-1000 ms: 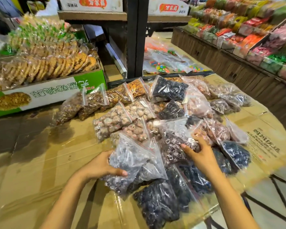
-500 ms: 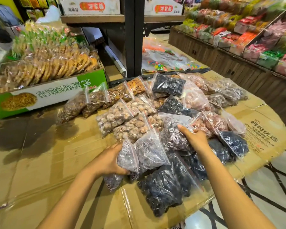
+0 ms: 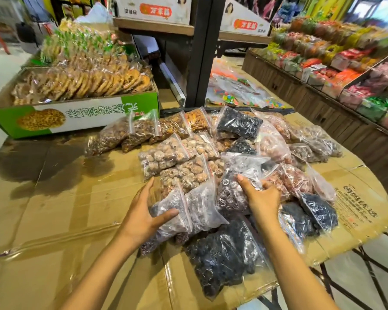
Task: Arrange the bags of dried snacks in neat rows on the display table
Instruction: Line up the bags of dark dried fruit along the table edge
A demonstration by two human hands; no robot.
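Now both hands are closing on frosted bags near the worktop's front-right edge, the left hand (image 3: 147, 214) cupping a pale bag (image 3: 188, 211) and the right hand (image 3: 261, 195) pressing a darker bag (image 3: 231, 193), likely needing squaring into a row next.
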